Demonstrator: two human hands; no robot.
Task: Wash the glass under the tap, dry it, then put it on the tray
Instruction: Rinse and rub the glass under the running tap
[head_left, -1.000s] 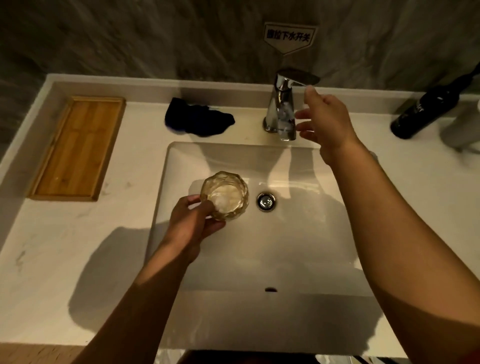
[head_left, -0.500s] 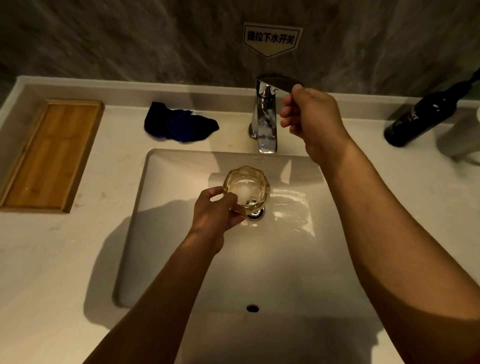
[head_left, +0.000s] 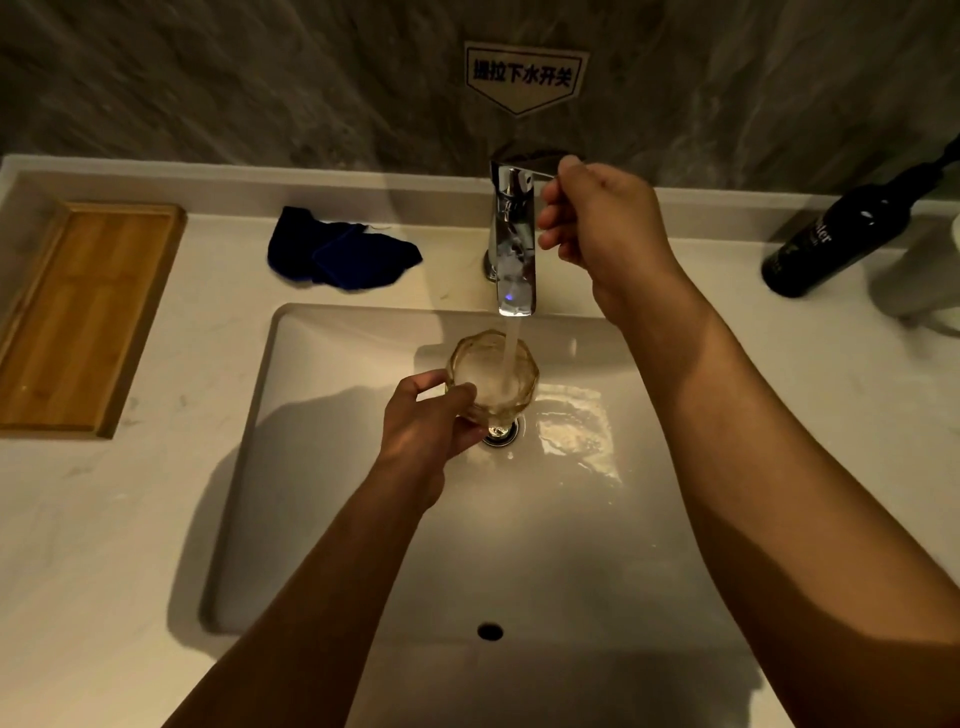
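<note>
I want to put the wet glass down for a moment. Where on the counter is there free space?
Bare counter lies between the wooden tray and the sink rim, and along the front left. The tray is empty too. Behind the sink it is crowded: the blue cloth, the tap with the right hand on its lever. The far right holds a dark bottle.

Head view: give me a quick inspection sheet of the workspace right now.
Surface: pale counter, sink set in it, wet by the drain.
Job's things: glass under running tap; wooden tray far left, bare; blue cloth behind the sink.
Clutter: dark bottle at right; pale object at the right edge, unclear.
Grippers: left hand holds the glass; right hand on the tap's lever.
Cables: nothing seen.
Surroundings: stone wall with a sign.
</note>
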